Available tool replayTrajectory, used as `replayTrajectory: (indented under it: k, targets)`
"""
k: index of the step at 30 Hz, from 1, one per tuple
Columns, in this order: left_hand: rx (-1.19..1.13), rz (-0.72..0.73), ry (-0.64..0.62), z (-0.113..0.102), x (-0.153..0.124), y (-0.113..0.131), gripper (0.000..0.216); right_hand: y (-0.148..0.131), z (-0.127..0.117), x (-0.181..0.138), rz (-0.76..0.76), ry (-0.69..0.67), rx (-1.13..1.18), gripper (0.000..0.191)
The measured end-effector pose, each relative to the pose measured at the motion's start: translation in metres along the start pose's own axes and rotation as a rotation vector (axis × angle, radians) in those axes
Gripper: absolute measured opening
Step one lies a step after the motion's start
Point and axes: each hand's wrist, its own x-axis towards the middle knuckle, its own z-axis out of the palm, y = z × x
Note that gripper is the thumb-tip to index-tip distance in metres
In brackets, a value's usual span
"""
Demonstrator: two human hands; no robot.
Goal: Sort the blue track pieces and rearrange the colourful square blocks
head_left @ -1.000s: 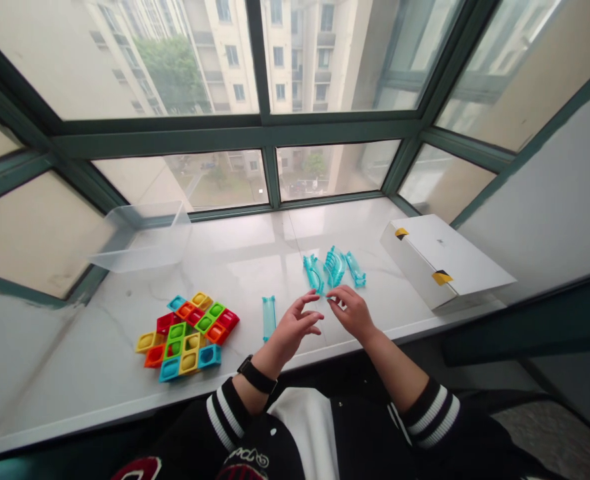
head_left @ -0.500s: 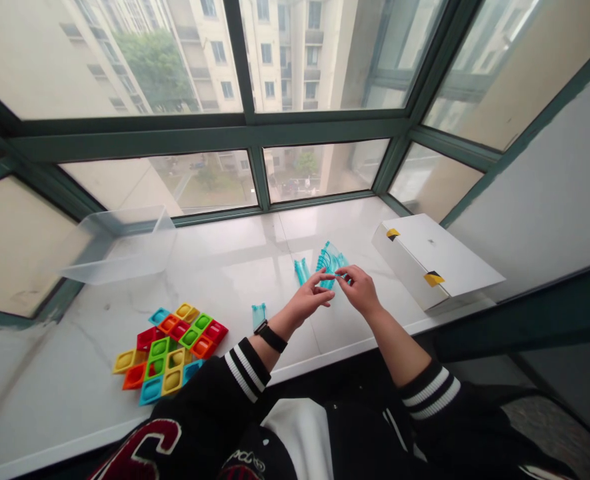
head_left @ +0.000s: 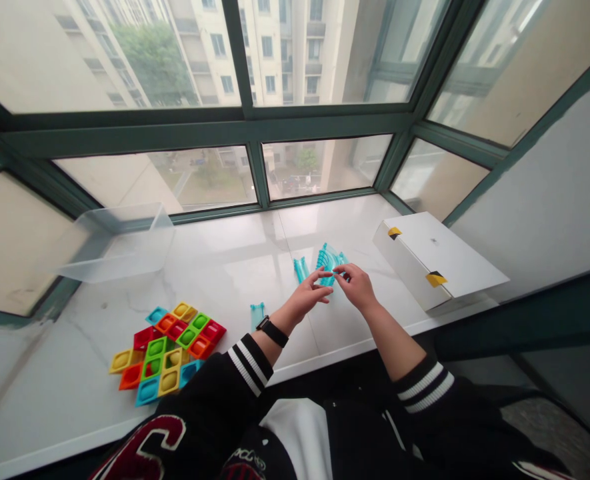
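Observation:
My left hand (head_left: 311,293) hovers over the right half of the sill, fingers stretched and spread. One of its fingertips meets the fingertips of my right hand (head_left: 357,284), whose thumb and fingers are pinched together. Whatever the pinch holds is too small to make out. Just behind both hands lie clear turquoise plastic curved track pieces (head_left: 327,256), partly covered by the fingers. A short turquoise straight track piece (head_left: 301,269) rests to their left. Another flat turquoise piece (head_left: 257,313) lies beside my left wrist, partly hidden by the arm.
Colourful square-celled tiles (head_left: 173,350) in red, yellow, green, orange and blue lie left of my left forearm. A clear plastic bin (head_left: 119,257) stands at the back left. On the right is a white box (head_left: 449,250) with yellow-black tabs. Windows (head_left: 325,167) border the white sill (head_left: 215,260).
Both hands stay nearly in place over the turquoise pieces, with small finger movements. My right forearm has shifted slightly left. The view has moved a little.

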Motion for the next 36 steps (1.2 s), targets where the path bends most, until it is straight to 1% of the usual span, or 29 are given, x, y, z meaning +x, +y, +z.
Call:
replayTrajectory:
  k: [24,36]
  targets:
    - [-0.014,-0.013,0.021,-0.0004,0.0016,-0.0044,0.044,0.0042,0.0004,-0.0001,0.009,-0.010,0.010,0.016]
    - [-0.024,-0.018,0.025,-0.0016,0.0014,-0.0068,0.046,0.0063,0.0001,0.0007,0.011,-0.031,0.010,0.027]
